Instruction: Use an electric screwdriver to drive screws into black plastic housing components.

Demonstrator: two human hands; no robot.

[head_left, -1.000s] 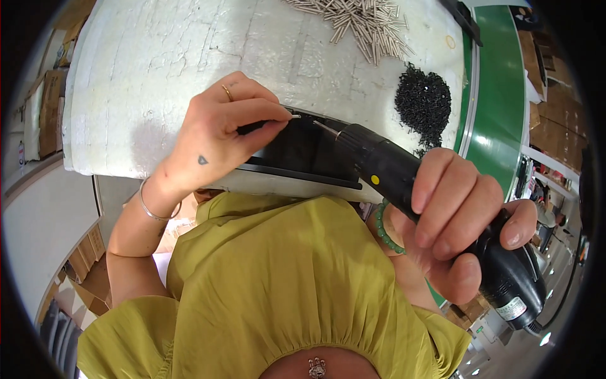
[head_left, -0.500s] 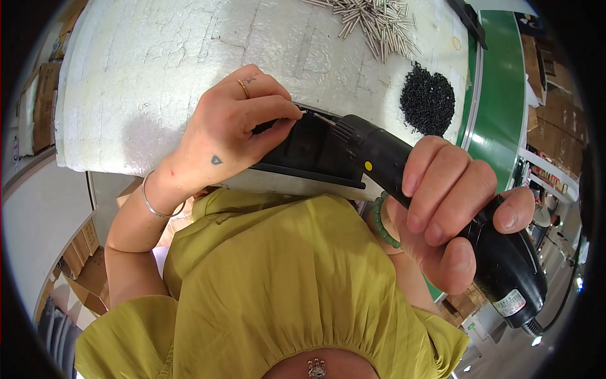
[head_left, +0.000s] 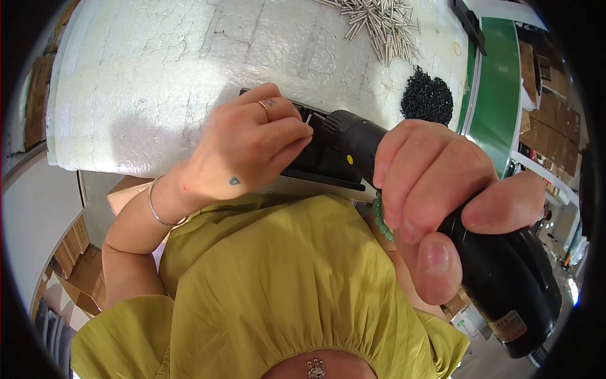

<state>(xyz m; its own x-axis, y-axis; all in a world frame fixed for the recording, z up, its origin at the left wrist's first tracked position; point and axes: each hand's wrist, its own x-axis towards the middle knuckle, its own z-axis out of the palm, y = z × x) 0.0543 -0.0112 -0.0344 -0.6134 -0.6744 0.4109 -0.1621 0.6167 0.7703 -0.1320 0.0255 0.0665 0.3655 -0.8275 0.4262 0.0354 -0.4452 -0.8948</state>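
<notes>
My left hand [head_left: 252, 139] hovers over a long black tray-like part [head_left: 325, 167] at the table's near edge, its thumb and forefinger pinched together. A short, thin silvery metal pin [head_left: 309, 119] shows at those fingertips, its lower end hidden. Wrapped in my right hand [head_left: 435, 196] is a black electric screwdriver [head_left: 508, 278], tilted so its nose points left over the part. Its slim bit [head_left: 319, 115] reaches close to the pin; whether they touch I cannot tell. My left hand covers part of the black piece.
Beyond the hands, a white foam-like sheet [head_left: 170, 57] covers the table. A heap of silvery metal pins [head_left: 385, 28] lies at the far side, with a pile of small black screws [head_left: 427, 98] nearer on the right. A green surface [head_left: 495, 95] borders the sheet.
My left hand has shifted slightly right and nearer to me, still pinched. The screwdriver's nose has moved left, and my right hand has shifted its hold on the tool.
</notes>
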